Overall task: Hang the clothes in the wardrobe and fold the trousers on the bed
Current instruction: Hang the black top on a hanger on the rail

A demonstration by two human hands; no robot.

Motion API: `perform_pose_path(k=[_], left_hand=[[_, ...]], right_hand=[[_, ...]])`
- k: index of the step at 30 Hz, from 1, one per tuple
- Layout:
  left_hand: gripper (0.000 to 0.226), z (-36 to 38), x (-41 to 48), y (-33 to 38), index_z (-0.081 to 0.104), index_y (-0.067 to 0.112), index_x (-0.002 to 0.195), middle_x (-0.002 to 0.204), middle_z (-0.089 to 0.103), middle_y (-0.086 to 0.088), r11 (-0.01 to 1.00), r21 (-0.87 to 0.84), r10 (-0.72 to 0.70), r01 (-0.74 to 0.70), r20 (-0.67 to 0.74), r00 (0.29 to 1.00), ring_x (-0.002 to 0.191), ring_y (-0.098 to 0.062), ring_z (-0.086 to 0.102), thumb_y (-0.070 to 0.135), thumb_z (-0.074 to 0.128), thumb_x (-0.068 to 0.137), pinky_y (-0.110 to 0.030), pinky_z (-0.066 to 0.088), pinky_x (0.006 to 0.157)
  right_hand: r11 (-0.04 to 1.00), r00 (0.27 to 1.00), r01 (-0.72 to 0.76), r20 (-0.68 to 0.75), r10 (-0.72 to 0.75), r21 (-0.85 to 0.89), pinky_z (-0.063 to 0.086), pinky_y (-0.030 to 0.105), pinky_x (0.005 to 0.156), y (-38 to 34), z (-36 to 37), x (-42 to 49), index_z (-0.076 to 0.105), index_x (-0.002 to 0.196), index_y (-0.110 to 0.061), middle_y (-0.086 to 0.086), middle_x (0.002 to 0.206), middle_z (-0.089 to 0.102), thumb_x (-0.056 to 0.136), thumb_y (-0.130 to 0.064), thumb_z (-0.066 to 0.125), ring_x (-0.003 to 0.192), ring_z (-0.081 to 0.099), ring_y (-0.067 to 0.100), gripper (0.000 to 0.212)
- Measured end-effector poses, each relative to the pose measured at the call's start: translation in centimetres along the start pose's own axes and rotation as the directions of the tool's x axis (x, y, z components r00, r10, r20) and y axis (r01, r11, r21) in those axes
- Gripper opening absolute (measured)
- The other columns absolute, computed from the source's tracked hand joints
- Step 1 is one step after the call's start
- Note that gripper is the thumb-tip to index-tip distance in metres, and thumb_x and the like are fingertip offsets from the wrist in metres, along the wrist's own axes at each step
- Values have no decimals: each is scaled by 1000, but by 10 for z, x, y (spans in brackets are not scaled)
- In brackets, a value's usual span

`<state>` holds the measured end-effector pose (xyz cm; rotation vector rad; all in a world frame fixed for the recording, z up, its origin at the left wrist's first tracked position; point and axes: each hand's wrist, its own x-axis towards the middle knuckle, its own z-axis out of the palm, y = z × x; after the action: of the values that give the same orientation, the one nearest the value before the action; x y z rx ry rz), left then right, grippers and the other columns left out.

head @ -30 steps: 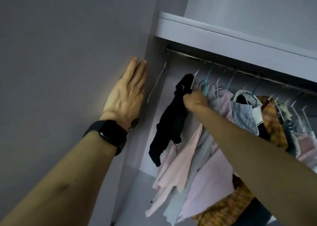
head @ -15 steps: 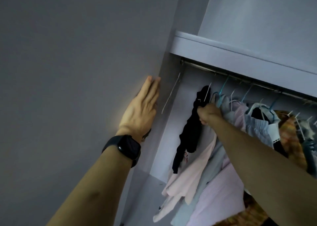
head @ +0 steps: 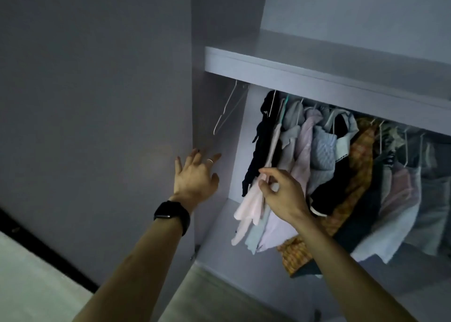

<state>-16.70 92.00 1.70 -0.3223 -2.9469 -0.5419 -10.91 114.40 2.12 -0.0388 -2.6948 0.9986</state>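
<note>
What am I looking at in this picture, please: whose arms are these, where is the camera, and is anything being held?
There is no machine here. A person wears one wide-angle camera on the head, so you see their own arms reaching into a wardrobe. The left hand, above a black wristwatch, is open with its fingers spread near the wardrobe's side. The right hand has loosely curled fingers in front of a pale pink garment; I cannot tell whether it pinches it. Under the shelf hang clothes on hangers, with a black garment leftmost. One empty hanger hangs apart at the left end.
</note>
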Motion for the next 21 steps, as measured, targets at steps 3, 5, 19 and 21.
perform_pose_path(k=[3, 5, 19, 21], left_hand=[[62, 10, -42, 22, 34, 41, 152, 161, 33, 4, 979, -200, -40, 37, -11, 999, 147, -24, 28, 35, 56, 95, -50, 22, 122], [61, 20, -70, 37, 36, 41, 152, 158, 37, 4, 969, -246, -33, 32, 2, 999, 143, -24, 35, 34, 57, 95, -48, 28, 119], [51, 74, -74, 134, 49, 33, 146, 149, 50, 8, 900, -375, 288, -224, 122, 950, 135, -17, 45, 25, 57, 96, -37, 38, 114], [50, 80, -56, 150, 50, 29, 145, 147, 51, 7, 861, -417, 375, -292, 131, 918, 133, -16, 47, 25, 58, 96, -30, 40, 110]], right_hand=[[987, 980, 160, -128, -155, 28, 49, 35, 97, -3, -20, -57, 71, 114, -19, -7, 118, 69, 94, -16, 68, 111, 61, 16, 20], [980, 966, 196, -183, -185, 44, 51, 43, 96, 1, -29, -89, 74, 110, -14, -3, 117, 70, 93, -12, 69, 111, 63, 19, 17], [992, 947, -125, -294, 130, 34, 48, 48, 101, 73, -71, -145, 72, 118, -11, 4, 123, 69, 95, -13, 68, 119, 60, 28, 23], [987, 921, -163, -359, 154, 5, 48, 46, 102, 80, -80, -145, 72, 115, -10, 6, 121, 70, 94, -10, 69, 114, 62, 28, 22]])
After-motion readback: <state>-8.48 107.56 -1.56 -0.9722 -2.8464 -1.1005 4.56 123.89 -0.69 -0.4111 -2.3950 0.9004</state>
